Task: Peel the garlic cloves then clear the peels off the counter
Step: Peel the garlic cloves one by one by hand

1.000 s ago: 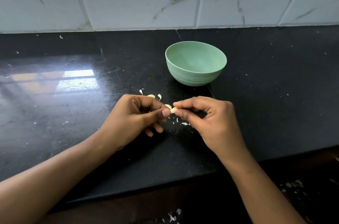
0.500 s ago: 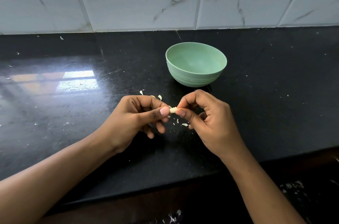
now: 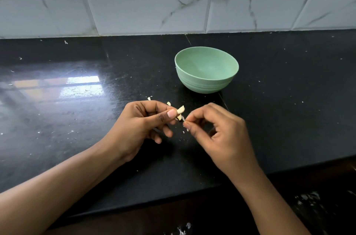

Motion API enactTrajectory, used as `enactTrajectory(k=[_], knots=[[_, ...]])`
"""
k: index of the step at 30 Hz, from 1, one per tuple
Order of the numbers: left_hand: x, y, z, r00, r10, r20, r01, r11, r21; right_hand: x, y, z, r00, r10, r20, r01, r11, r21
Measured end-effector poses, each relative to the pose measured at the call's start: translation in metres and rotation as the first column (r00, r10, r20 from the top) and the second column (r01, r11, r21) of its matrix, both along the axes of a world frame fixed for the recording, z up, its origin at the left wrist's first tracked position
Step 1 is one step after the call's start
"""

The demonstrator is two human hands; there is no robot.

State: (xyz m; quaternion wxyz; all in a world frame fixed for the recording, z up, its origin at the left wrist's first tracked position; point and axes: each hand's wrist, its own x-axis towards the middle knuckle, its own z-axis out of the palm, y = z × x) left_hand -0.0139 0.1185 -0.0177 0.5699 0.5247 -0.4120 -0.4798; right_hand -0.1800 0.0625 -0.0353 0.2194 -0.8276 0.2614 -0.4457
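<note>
Garlic clove point(image 3: 180, 109), pale and partly bared, is pinched between the thumb point(image 3: 171, 114) and forefinger of the left hand point(image 3: 142, 125). It pokes out past the thumbnail toward the right hand point(image 3: 217, 134). The left hand's other fingers are loosely curled under the palm and touch nothing that can be seen.

The right hand has its thumb and forefinger tips point(image 3: 189, 118) drawn together on a thin, pale sliver of peel point(image 3: 183, 118), just beside the clove and slightly nearer the person. Whether the sliver is joined to the clove cannot be told. The remaining right fingers are bent inward and hold nothing. Both hands hover over the black counter point(image 3: 77, 119), with the two sets of fingertips near each other but not touching.

Loose peels point(image 3: 169, 103) lie on the counter just beyond the left knuckles, one scrap off past the forefinger knuckle and another close to the clove. Tiny flecks point(image 3: 187, 129) sit on the counter right by the right thumb tip.

A green bowl point(image 3: 202, 85) stands upright beyond both sets of fingertips, apart from them and a little to the right-hand side. Its ribbed outer wall faces the hands. Past the bowl, grey-veined white tiles point(image 3: 154, 0) rise from the back of the counter. A bright window reflection lies on the counter's gloss, well out to the left of the left hand.
</note>
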Motion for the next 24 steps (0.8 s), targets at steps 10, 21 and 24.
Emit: enactTrajectory(k=[10,21,24], knots=[[0.0,-0.002,0.001,0.998,0.047,0.037,-0.048,0.999,0.018,-0.011,-0.011,0.01,0.991,-0.028,-0.132,0.051,0.983,0.179],[-0.001,0.001,-0.002,0.968,0.037,0.248,-0.022,0.998,-0.063,0.004,-0.011,0.023,0.997,0.05,-0.062,-0.022,0.922,0.386],[0.0,0.001,-0.002,0.973,0.032,0.228,-0.019,0.998,-0.059,0.006,-0.013,0.02,0.996,0.093,0.009,-0.084,0.851,0.519]])
